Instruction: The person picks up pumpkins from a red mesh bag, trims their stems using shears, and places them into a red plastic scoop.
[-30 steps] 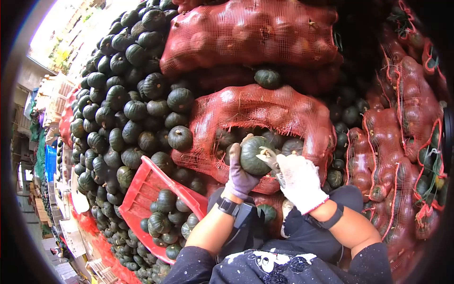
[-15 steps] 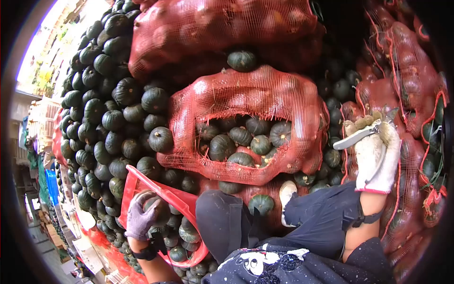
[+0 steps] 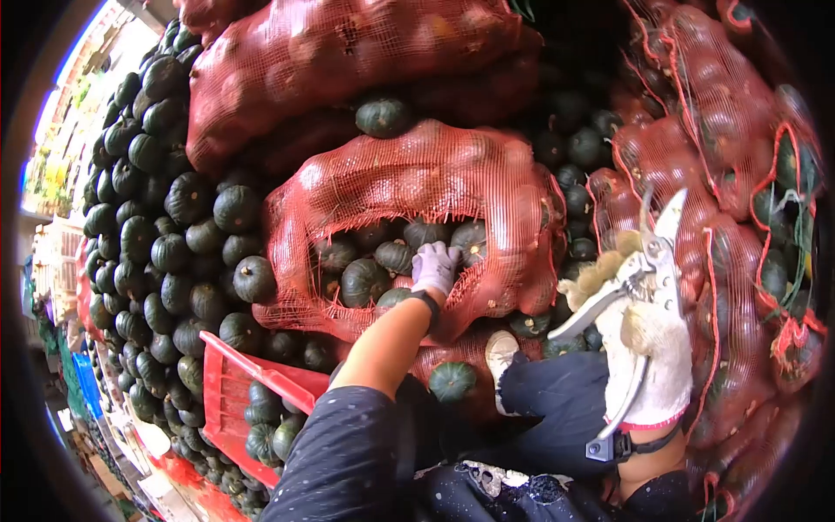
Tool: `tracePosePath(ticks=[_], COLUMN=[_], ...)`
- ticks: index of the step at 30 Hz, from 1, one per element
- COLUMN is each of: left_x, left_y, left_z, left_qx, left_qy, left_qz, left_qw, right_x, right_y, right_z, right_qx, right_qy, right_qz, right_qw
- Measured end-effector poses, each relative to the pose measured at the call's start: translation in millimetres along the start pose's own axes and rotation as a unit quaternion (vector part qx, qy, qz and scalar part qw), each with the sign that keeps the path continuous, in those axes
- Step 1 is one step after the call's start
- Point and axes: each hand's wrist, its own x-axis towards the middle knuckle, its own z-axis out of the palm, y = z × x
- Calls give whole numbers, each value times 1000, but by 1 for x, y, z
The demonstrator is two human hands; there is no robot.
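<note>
My left hand (image 3: 435,268), in a grey-purple glove, reaches through the torn opening of a red mesh bag (image 3: 357,196). Its fingers curl down over a small green pumpkin that the hand mostly hides. Other dark green pumpkins (image 3: 365,283) lie around it inside the bag. On the right, my right hand (image 3: 648,348) wears a white glove with tan fingertips and grips pruning shears (image 3: 665,261); their blades are apart and point upward. A red plastic basket (image 3: 261,370) with several pumpkins in it stands at lower left, beside my left arm.
A big heap of pumpkins (image 3: 170,252) rises on the left. Another full red mesh bag (image 3: 348,70) lies beyond the torn one, with a single pumpkin (image 3: 383,117) between them. More filled mesh bags (image 3: 731,113) line the right side. One pumpkin (image 3: 452,381) sits near my shoe (image 3: 502,352).
My left hand has left the pumpkin it held over the basket and moved right and up into the torn bag. My right hand has come lower with the shears, which now show their blades spread.
</note>
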Motion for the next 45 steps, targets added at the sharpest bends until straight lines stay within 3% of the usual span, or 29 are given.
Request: tracePosePath(ticks=[2, 3, 4, 6, 8, 9, 12, 14, 15, 16, 18, 19, 20, 21, 22, 23, 26, 30, 34, 37, 38, 41, 42, 44, 45], left_x=[-18, -1, -12, -33, -75, -87, -148, -176, -179, -173, -182, -174, -167, -166, -166, -174, -171, -169, -172, -175, -175, -175, -179, -184, -189], left_y=[-31, -57, -70, -99, -104, -112, -94, -77, -62, -50, -39, -33, -37, -39, -42, -43, -61, -65, -68, -69, -68, -48, -52, -71, -64], left_z=[-40, -37, -58, -62, -108, -117, -166, -179, -178, -170, -166, -151, -140, -139, -145, -152, -140, -138, -146, -151, -152, -152, -158, -166, -181], left_qx=[-163, -387, -409, -681, -762, -767, -858, -923, -937, -929, -818, -773, -691, -690, -688, -726, -635, -579, -557, -529, -518, -760, -795, -936, -953], left_qy=[-42, -147, -123, -64, -16, -4, 50, -5, 36, 99, 217, 298, 362, 386, 408, 361, 318, 324, 314, 316, 317, 266, 226, -67, -18], left_qz=[2, -56, -60, 87, 124, 153, 206, 180, 154, 125, 46, 89, 151, 183, 215, 193, 185, 236, 246, 258, 266, 217, 208, 280, 189], left_qw=[986, 909, 902, 725, 635, 623, 467, 341, 312, 333, 532, 552, 607, 584, 561, 552, 679, 710, 729, 744, 748, 551, 523, 204, 236], right_x=[-3, -1, -1, -1, 0, 3, 10, 7, 7, 8, 13, 14, 14, 13, 11, 10, 11, 12, 10, 7, 9, 20, 22, 31, 32], right_y=[-5, -4, -6, -8, -1, 5, 21, 32, 43, 45, 55, 55, 55, 63, 66, 68, 66, 70, 65, 65, 66, 65, 67, 77, 79], right_z=[6, 6, 10, 22, 31, 30, 37, 50, 46, 46, 45, 44, 41, 33, 29, 26, 23, 17, 24, 26, 24, 21, 19, 6, 8], right_qx=[-20, -48, -43, -35, -63, -70, -180, -206, -292, -471, -579, -632, -680, -708, -719, -732, -759, -759, -805, -819, -800, -717, -686, -613, -616], right_qy=[1, 9, 13, 15, 0, -18, -92, -129, -168, -202, -253, -264, -272, -259, -266, -272, -276, -286, -292, -281, -276, -232, -201, -143, -153], right_qz=[18, 36, 53, 90, 103, 109, 112, 128, 76, -24, -277, -333, -383, -397, -373, -373, -373, -355, -263, -107, -80, -12, -31, -69, -100], right_qw=[1000, 998, 998, 995, 993, 991, 973, 962, 939, 858, 724, 648, 563, 523, 522, 501, 456, 465, 444, 489, 527, 657, 699, 774, 766])
